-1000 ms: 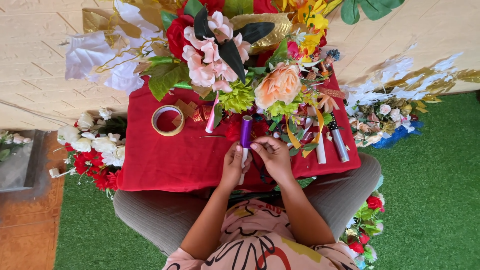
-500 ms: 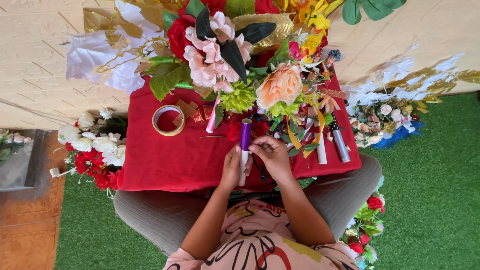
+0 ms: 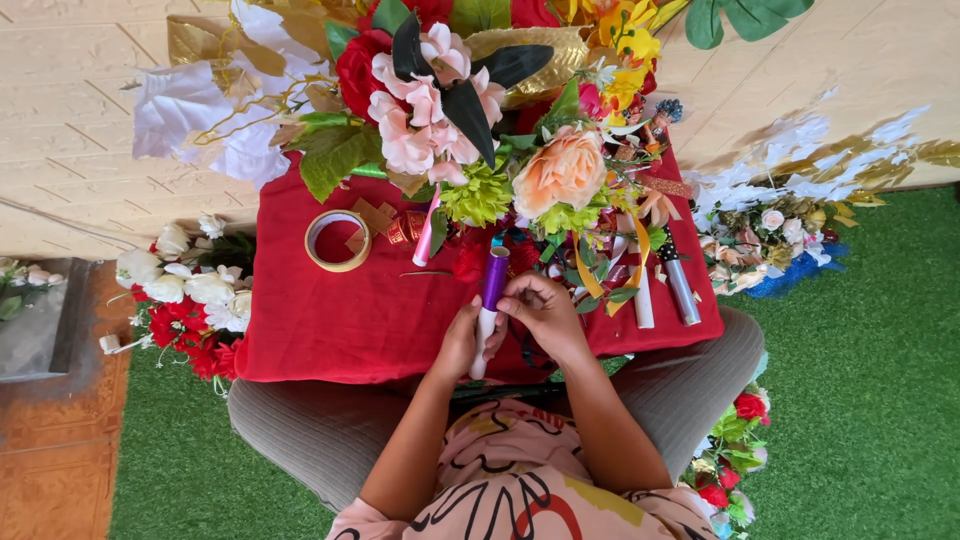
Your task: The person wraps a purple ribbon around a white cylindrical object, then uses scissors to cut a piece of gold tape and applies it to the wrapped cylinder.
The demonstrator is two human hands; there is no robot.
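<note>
A slim tube (image 3: 493, 283), purple at its upper end and white below, stands upright over the red cushion (image 3: 340, 320) on my lap. My left hand (image 3: 462, 340) grips the white lower part. My right hand (image 3: 538, 310) pinches the tube's purple part from the right. Just beyond the tube's top lies a big bunch of artificial flowers (image 3: 470, 130) in pink, peach, green, red and yellow.
A roll of tan tape (image 3: 337, 241) lies on the cushion's left side. Two silver-white tubes (image 3: 663, 290) lie at its right. White and red flowers (image 3: 185, 300) sit left on green turf, more flowers (image 3: 770, 235) right. A grey box (image 3: 35, 320) stands far left.
My hands and the tube stay in almost the same place; my right fingers have shifted slightly on the tube.
</note>
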